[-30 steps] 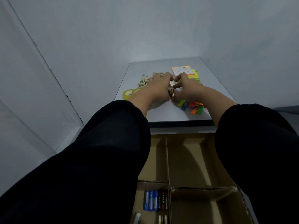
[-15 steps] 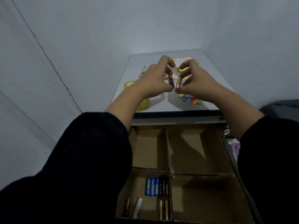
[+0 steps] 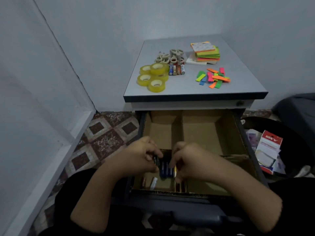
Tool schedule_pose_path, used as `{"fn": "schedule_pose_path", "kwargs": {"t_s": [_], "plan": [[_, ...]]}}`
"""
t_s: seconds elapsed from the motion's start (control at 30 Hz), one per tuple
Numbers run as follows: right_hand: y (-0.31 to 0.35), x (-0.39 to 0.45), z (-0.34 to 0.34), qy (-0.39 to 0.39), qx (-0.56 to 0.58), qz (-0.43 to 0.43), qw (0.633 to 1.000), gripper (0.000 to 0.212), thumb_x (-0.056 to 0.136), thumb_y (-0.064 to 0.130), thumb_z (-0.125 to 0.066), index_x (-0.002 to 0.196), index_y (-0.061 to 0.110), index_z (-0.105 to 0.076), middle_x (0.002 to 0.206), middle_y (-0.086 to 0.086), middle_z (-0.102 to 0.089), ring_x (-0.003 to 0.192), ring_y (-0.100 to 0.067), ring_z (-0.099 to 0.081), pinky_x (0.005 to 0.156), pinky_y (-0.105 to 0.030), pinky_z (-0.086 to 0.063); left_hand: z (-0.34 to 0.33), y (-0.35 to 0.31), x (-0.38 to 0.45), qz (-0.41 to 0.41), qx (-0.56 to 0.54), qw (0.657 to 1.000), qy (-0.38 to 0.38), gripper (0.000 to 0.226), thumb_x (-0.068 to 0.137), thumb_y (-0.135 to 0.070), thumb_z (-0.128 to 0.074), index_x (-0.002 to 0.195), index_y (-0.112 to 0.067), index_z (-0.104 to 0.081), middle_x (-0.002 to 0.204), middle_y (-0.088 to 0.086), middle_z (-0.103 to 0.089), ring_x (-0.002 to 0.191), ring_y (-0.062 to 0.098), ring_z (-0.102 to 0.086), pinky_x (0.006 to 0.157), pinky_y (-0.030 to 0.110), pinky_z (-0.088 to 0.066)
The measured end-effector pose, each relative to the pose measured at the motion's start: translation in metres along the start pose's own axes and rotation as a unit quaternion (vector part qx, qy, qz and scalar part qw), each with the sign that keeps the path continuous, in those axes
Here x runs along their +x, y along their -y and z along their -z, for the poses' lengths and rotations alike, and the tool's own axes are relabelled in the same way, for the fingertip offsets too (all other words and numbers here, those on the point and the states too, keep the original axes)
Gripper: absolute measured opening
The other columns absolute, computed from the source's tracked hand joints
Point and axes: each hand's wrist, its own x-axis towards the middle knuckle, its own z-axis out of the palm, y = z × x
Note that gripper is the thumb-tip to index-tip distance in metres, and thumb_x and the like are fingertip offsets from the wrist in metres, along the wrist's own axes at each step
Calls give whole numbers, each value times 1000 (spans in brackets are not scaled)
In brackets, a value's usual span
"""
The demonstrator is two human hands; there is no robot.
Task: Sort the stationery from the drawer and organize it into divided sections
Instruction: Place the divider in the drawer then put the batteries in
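The open drawer holds a cardboard divider (image 3: 179, 126) with several sections. Both hands hover over its near-left section, where blue batteries (image 3: 166, 170) and a few loose ones (image 3: 153, 182) lie. My left hand (image 3: 141, 155) pinches a dark battery (image 3: 156, 161). In my right hand (image 3: 189, 160) is a gold battery (image 3: 175, 170), gripped at the fingertips. On the cabinet top (image 3: 242, 82) remain several batteries (image 3: 176, 69), yellow tape rolls (image 3: 153, 76), small beige tape rolls (image 3: 170, 57), a sticky-note stack (image 3: 205, 52) and loose coloured flags (image 3: 213, 78).
The far sections and the near-right section of the divider show bare cardboard. A white wall panel stands at the left beside a patterned floor (image 3: 102, 137). A red-and-white stationery packet (image 3: 268, 154) and dark bags lie to the drawer's right.
Both hands, each holding a battery, came down from the cabinet top to the near-left section of the drawer. The view dropped, showing the whole cabinet top.
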Motion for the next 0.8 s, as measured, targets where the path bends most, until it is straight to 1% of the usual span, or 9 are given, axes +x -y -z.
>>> {"fn": "schedule_pose_path", "kwargs": {"t_s": [0.07,0.13,0.23,0.3,0.4,0.6,0.7,0.73,0.8], "plan": [[6,9,-15,23,-74,12,997,32,77,19,-76,108,24,-68,117,5,-45,97,-16,-54,84,-29,-51,-9,10,0,10,5,1000,-7,33,71,-7,-80,95,-25,-67,105,-9,-44,79,8,-51,81,24,-51],[10,16,-27,29,-137,31,990,35,78,14,-73,112,14,-66,121,-1,-46,96,-24,-57,80,-36,-53,-14,15,1,16,15,1000,-10,33,71,-8,-80,98,-23,-68,105,-9,-42,82,10,-50,84,28,-51],[17,22,-40,39,-192,45,980,28,91,8,-53,118,5,-59,121,-11,-50,98,-32,-59,74,-35,-47,-15,17,3,21,3,1000,-23,33,69,-6,-81,97,-20,-69,105,-8,-43,83,10,-49,86,28,-51],[21,25,-46,68,-218,42,973,27,94,5,-46,118,3,-57,119,-13,-52,100,-33,-59,71,-36,-45,-15,19,3,23,-18,999,-39,33,68,-3,-80,92,-22,-68,104,-9,-43,79,9,-49,84,29,-53],[23,28,-47,102,-255,25,961,24,93,2,-46,114,3,-58,113,-14,-58,98,-32,-61,69,-35,-45,-16,23,2,25,-34,998,-48,33,68,-3,-81,89,-25,-66,102,-13,-43,82,14,-51,86,34,-53],[24,29,-47,118,-281,8,953,27,95,3,-45,119,3,-57,117,-15,-58,104,-32,-60,77,-37,-48,-17,26,4,20,-31,999,-39,35,68,-5,-82,88,-28,-65,102,-15,-42,87,14,-52,87,34,-53],[24,29,-51,123,-298,-2,947,28,95,4,-46,122,3,-55,118,-14,-58,105,-32,-60,75,-36,-46,-18,26,5,14,8,1000,-24,36,68,-6,-82,90,-29,-64,103,-16,-41,86,8,-49,86,26,-50],[24,29,-51,121,-301,-3,946,28,95,5,-46,122,3,-55,119,-14,-58,105,-32,-60,74,-36,-46,-18,26,5,11,35,999,-15,36,69,-7,-82,94,-27,-65,106,-14,-40,89,8,-48,86,22,-47],[23,29,-52,116,-300,-3,947,28,96,5,-46,123,3,-54,119,-14,-58,106,-32,-59,76,-37,-47,-22,26,7,2,126,992,4,41,73,-5,-78,109,-20,-65,115,-10,-39,103,12,-49,89,19,-42]]}}
